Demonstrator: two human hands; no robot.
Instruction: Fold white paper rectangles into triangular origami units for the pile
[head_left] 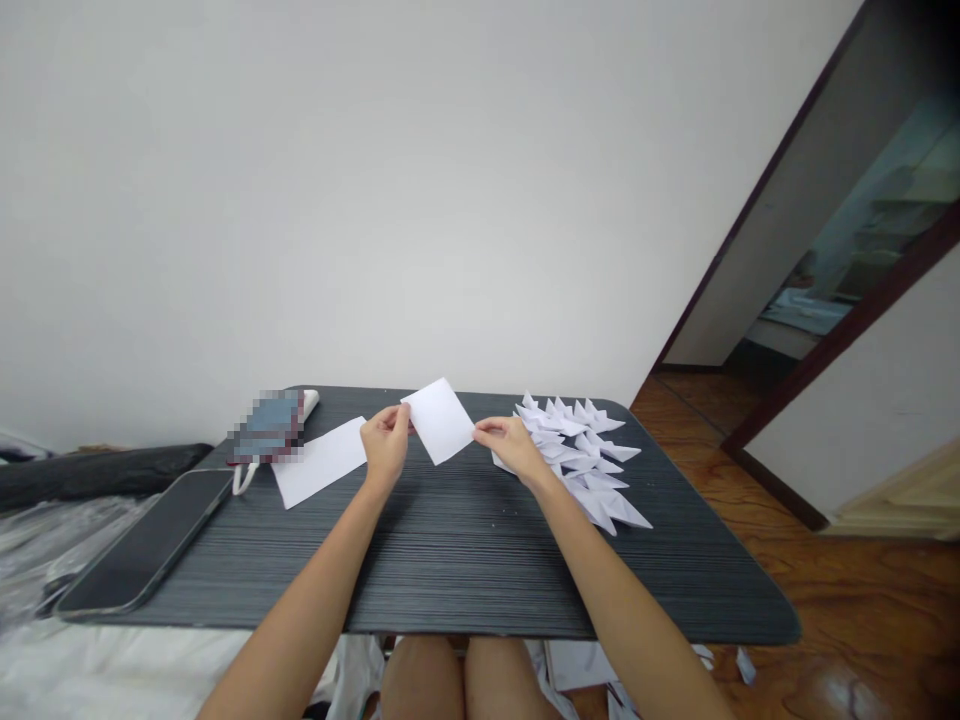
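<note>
Paper square (pixel 439 420) pinched between both hands' fingers (pixel 484 430), seemingly nearly closed.

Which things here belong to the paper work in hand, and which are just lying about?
Work, apparently:
square white sheet, pinched by left hand and right hand
longer white sheet
folded paper pieces

Lying about:
phone
pixelated item
white cable
paper scrap on the floor
</note>
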